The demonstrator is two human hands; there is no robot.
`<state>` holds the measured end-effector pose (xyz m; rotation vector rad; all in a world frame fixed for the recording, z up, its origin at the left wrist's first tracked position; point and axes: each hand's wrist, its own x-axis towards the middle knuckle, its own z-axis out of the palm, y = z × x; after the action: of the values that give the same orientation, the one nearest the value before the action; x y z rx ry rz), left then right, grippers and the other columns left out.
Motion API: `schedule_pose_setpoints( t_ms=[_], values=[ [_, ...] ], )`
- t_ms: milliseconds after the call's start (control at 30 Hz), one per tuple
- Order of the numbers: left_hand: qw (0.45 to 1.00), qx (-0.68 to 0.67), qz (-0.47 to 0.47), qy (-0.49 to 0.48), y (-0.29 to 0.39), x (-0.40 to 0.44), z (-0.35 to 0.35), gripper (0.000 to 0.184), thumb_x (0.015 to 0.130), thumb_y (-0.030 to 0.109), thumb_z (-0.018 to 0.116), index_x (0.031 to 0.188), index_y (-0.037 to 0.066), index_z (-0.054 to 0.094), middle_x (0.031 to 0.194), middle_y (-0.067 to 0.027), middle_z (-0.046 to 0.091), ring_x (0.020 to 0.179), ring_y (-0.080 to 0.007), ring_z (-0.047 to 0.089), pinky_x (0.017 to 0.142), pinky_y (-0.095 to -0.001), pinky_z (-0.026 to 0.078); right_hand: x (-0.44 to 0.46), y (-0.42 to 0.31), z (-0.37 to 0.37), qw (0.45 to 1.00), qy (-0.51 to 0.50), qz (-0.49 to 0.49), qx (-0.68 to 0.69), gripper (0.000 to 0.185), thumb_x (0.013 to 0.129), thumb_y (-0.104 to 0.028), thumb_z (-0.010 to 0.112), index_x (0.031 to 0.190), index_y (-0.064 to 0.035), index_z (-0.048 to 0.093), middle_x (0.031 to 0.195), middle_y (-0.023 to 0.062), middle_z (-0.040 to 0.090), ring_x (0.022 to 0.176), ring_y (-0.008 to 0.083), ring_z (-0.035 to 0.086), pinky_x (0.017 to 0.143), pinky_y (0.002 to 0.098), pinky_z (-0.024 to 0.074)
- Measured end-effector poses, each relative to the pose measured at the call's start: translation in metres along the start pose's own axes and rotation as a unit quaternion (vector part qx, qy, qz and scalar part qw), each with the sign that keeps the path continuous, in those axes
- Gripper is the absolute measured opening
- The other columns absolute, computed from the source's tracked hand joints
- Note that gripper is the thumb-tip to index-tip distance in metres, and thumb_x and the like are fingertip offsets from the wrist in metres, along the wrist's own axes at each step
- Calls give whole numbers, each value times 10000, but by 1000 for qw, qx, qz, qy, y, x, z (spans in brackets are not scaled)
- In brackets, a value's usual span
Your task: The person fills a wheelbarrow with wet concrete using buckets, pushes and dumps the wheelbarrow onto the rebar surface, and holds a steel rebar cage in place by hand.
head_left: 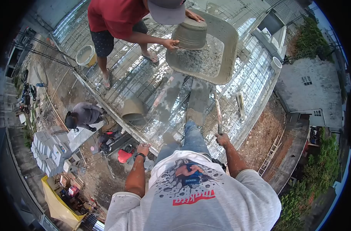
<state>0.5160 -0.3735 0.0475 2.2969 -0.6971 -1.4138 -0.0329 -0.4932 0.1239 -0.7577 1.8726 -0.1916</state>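
My right hand (222, 140) is wrapped round the lower end of a long wooden handle (218, 111), which runs up to the rim of a large mixing trough (230, 57). Grey wet concrete (210, 61) lies in the trough. My left hand (143, 149) is raised in front of my body, its fingers curled; whether they hold anything is too small to tell. A co-worker in a red shirt (115, 19) tips a bucket (191, 34) over the trough with both hands. Another bucket (133, 109) lies on its side near the slab edge.
Rebar mesh (131, 63) covers the slab. A pale bucket (85, 56) stands at the left edge, a small bucket (276, 63) at the right. A short board (241, 106) lies right of the handle. Two people (83, 114) (125, 154) are below, beside stacked blocks (50, 152).
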Motion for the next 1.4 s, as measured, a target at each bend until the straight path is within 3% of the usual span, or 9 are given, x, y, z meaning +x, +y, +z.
schedule_pose_setpoints(
  t_ms=[100, 233, 333, 733, 800, 967, 1000, 1100, 1400],
  values=[
    [1000, -9, -2, -20, 31, 3, -2, 415, 816, 306, 772, 1040, -2, 606, 859, -78, 658, 722, -157, 641, 595, -305, 521, -12, -1, -5, 999, 29, 16, -11, 311, 889, -253, 687, 1002, 30, 625, 634, 34, 576, 483, 125, 520, 404, 272, 376],
    [977, 184, 102, 33, 50, 21, -1, 484, 801, 306, 774, 1096, -37, 601, 908, -115, 694, 776, -166, 659, 686, -317, 529, 14, 31, -10, 996, 83, -5, -30, 334, 879, -279, 689, 992, 30, 634, 652, 34, 588, 505, 133, 534, 438, 295, 411],
    [989, 144, 31, -23, 69, 32, 1, 695, 744, 494, 752, 1216, 8, 598, 1159, -219, 653, 1105, -321, 623, 946, -401, 477, 11, 27, -14, 997, 68, 31, -16, 350, 872, -289, 687, 999, 32, 633, 659, 35, 589, 509, 140, 533, 451, 312, 422],
    [997, -77, -16, 24, 151, 13, 80, 668, 774, 439, 761, 1244, 9, 560, 1090, -172, 678, 997, -262, 654, 856, -374, 512, 96, -128, -50, 990, -107, 62, -66, 223, 878, -218, 662, 963, -13, 638, 680, 33, 604, 487, 126, 537, 411, 283, 407],
    [999, -32, -11, 3, 192, -22, 75, 533, 787, 420, 697, 1153, 39, 624, 1151, -180, 652, 1089, -345, 603, 926, -395, 484, 125, -158, -50, 980, -148, 19, -131, 222, 877, -217, 659, 960, -12, 648, 690, 36, 613, 495, 119, 542, 413, 279, 409],
    [964, -197, -69, 164, 133, -20, 150, 503, 790, 464, 685, 1077, 52, 660, 1166, -154, 651, 1103, -309, 608, 920, -383, 485, 252, -166, -22, 836, -200, -223, -460, 319, 843, -301, 656, 993, -24, 703, 927, 204, 707, 854, 318, 689, 722, 412, 538],
    [963, -183, -96, 170, 133, -27, 151, 547, 777, 475, 709, 1105, 41, 647, 1181, -155, 648, 1112, -285, 612, 924, -378, 483, 269, -167, -10, 836, -260, -238, -422, 295, 892, -294, 654, 961, -8, 640, 687, 30, 612, 526, 124, 546, 457, 282, 430],
    [949, -255, -164, 91, 144, -67, 121, 684, 804, 426, 747, 1263, -43, 555, 1206, -189, 638, 1100, -273, 624, 937, -370, 487, 237, -204, 44, 762, -246, -320, -507, 301, 898, -297, 653, 992, -12, 654, 745, 52, 650, 607, 132, 595, 521, 277, 463],
    [929, -275, -222, 110, -10, -75, 166, 677, 782, 473, 720, 1249, 3, 578, 1196, -184, 638, 1111, -301, 617, 969, -382, 469, 93, -230, 200, 820, -323, -193, -431, 298, 902, -313, 668, 973, -25, 643, 760, 33, 638, 643, 127, 589, 561, 276, 468]
  ],
)
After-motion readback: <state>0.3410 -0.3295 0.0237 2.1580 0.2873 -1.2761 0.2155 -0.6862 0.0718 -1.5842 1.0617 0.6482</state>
